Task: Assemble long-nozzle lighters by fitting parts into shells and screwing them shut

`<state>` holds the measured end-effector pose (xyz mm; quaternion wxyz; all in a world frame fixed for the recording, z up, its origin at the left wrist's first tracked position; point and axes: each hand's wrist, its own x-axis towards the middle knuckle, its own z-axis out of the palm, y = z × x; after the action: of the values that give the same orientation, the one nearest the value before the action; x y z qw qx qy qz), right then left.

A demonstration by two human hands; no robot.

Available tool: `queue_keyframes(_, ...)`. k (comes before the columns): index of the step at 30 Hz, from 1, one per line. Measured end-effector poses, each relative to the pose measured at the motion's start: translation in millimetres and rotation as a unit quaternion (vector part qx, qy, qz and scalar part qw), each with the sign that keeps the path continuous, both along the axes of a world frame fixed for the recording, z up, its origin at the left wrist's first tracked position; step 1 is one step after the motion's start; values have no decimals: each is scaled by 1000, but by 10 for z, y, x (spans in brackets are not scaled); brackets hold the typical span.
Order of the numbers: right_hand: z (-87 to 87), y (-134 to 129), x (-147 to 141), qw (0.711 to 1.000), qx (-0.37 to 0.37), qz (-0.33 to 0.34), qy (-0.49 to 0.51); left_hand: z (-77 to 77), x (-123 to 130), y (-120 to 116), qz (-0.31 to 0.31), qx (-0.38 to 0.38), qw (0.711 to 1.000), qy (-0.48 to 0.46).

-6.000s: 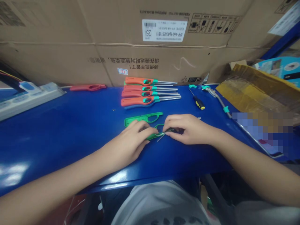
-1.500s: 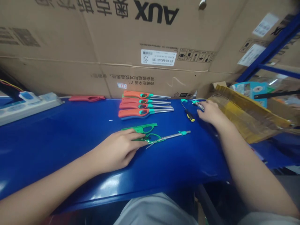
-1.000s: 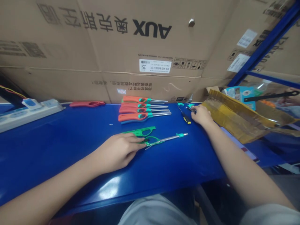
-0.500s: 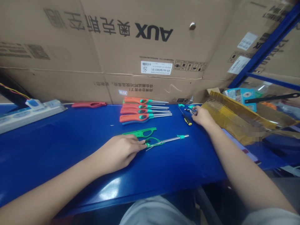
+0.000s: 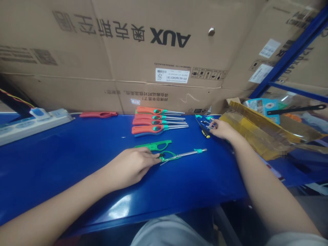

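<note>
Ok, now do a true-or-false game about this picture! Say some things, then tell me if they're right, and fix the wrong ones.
1. The left hand is touching the green-and-metal piece. True.
2. Both hands are clasped together. False: the right hand is apart from the left one, next to the screwdriver.
3. The screwdriver's handle is black and yellow. True.
4. All the writing at the back is the right way up. False: the big AUX letters on the cardboard are upside down.
5. The white power strip is left of the orange-red lighters. True.
</note>
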<state>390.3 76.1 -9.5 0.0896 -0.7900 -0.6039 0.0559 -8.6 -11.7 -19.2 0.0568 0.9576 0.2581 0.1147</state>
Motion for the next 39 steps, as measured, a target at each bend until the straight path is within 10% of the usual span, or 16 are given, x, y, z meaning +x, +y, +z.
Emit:
queue_keyframes(9, 178, -7, -325, 994, 23, 108, -10, 16, 6, 6, -9, 1, 1000, -24)
queue_keyframes(17, -66, 144, -589, 987, 14, 157, -38, 19, 9, 9, -10, 6, 1000, -29)
queue_keyframes(30, 9, 635, 179, 992, 27, 12, -119, 0, 4, 22, -5, 6, 1000, -16)
queue_keyframes(39, 26, 679, 142, 993, 67, 25, -94, -1, 3, 23, -6, 9, 1000, -20)
